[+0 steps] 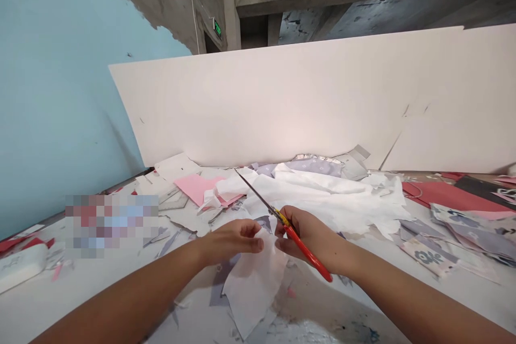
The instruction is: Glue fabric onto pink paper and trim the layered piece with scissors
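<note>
Right up close, a thin white piece (pixel 256 285) is being held above the near middle of the table (pixel 88 274), its pointed lower end being angled toward the person. At its upper part, it is being pinched between thumb and fingers by the left grip (pixel 229 239). Just across, a pair of scissors (pixel 309 254) is being gripped in the closed right grip (pixel 310 231): the red handles are being slanted down to the right, the blades are being pointed up and to the left, close together. Whether the white piece is also being touched by the right fingertips cannot be told for sure. Below it, purplish scraps (pixel 217 286) are being partly covered.

Over on the left, a white rounded object (pixel 24 267) is being cut off by the picture's edge, with red scraps (pixel 38 242) beside it; on the right, printed pieces (pixel 429 255) are being overlapped in a loose pile.

Beyond the grips, much of the table is being covered by a crumpled white sheet (pixel 318 204), with a pink sheet (pixel 193 188) being partly overlapped at its left and a red sheet (pixel 447 196) being seen to its right. Farther back, the view is being crossed by a white board (pixel 282 102), flanked by a blue wall (pixel 60 91).
</note>
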`<state>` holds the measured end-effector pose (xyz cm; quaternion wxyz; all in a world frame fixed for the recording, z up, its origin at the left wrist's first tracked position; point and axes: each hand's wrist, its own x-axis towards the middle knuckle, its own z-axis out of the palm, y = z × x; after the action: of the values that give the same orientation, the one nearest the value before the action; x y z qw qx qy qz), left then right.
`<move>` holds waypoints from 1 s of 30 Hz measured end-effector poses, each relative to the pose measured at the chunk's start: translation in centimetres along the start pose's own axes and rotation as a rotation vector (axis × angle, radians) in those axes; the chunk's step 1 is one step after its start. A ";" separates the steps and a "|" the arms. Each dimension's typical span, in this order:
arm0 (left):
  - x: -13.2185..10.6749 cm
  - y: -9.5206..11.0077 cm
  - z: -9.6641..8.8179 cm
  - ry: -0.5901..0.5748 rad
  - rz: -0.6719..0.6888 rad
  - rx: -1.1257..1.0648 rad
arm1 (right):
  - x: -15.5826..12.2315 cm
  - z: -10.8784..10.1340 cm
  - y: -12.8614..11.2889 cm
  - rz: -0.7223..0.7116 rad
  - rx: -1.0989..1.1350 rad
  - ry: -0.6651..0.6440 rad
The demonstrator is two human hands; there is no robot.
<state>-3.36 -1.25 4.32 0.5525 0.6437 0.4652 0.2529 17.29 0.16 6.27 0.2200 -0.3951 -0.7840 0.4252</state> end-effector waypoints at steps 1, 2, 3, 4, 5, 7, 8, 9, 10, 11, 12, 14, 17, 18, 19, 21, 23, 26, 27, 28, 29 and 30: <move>0.5 -0.5 0.2 -0.077 -0.024 -0.138 | -0.1 -0.1 0.1 -0.003 0.001 0.003; 0.9 -0.9 0.5 -0.117 -0.037 -0.241 | -0.1 -0.2 0.2 -0.004 -0.003 0.007; 1.1 -1.3 0.7 -0.128 -0.039 -0.307 | -0.1 -0.3 0.3 -0.004 -0.008 0.013; 1.3 -1.5 0.9 -0.118 -0.039 -0.366 | -0.1 -0.4 0.4 -0.004 -0.013 0.021; 1.3 -1.7 1.2 -0.093 -0.031 -0.417 | 0.0 -0.5 0.6 -0.001 -0.018 0.028; 1.2 -1.8 1.6 -0.048 -0.010 -0.517 | 0.1 -0.5 0.7 0.005 -0.011 0.043; 1.1 -1.7 1.7 -0.034 -0.001 -0.558 | 0.2 -0.5 0.8 0.008 0.004 0.043; 1.0 -1.7 1.9 -0.025 0.006 -0.582 | 0.3 -0.5 0.8 0.007 0.027 0.041; 1.0 -1.7 2.1 -0.014 0.005 -0.587 | 0.4 -0.4 0.9 0.004 0.057 0.034; 0.9 -1.6 2.2 0.005 0.001 -0.581 | 0.5 -0.4 0.9 -0.002 0.096 0.028; 0.9 -1.6 2.3 0.030 -0.005 -0.568 | 0.6 -0.3 1.0 -0.012 0.141 0.030; 0.9 -1.6 2.3 0.106 -0.008 -0.530 | 0.6 -0.4 0.9 -0.031 0.222 0.056; 0.9 -1.4 1.9 0.195 0.007 -0.464 | 0.1 -0.9 0.4 -0.022 0.216 0.096; 0.9 -1.2 1.6 0.201 0.025 -0.454 | -0.2 -1.2 0.2 -0.005 0.169 0.091; 0.8 -1.0 1.3 0.195 0.048 -0.451 | -0.6 -1.6 -0.2 0.022 0.102 0.069; 0.7 -0.5 0.6 0.184 0.100 -0.450 | -1.3 -2.6 -0.6 0.060 -0.023 0.031; 0.4 0.2 -0.2 0.198 0.144 -0.420 | -1.5 -3.5 -0.7 0.067 -0.092 0.035; 0.0 1.1 -1.4 0.293 0.174 -0.326 | -1.1 -4.7 0.1 0.064 -0.109 0.094; -0.2 1.4 -1.8 0.333 0.179 -0.298 | -0.9 -5.0 0.5 0.062 -0.104 0.099; -0.3 1.7 -2.1 0.368 0.180 -0.277 | -0.6 -5.3 0.8 0.059 -0.095 0.099; -0.4 2.0 -2.3 0.396 0.181 -0.267 | -0.5 -5.4 1.1 0.056 -0.088 0.091; -0.5 2.2 -2.5 0.413 0.183 -0.264 | -0.4 -5.5 1.3 0.053 -0.084 0.073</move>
<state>-5.01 -0.41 7.13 0.4997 0.5401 0.4710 0.4865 21.85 2.98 8.21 0.2205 -0.4398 -0.7819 0.3829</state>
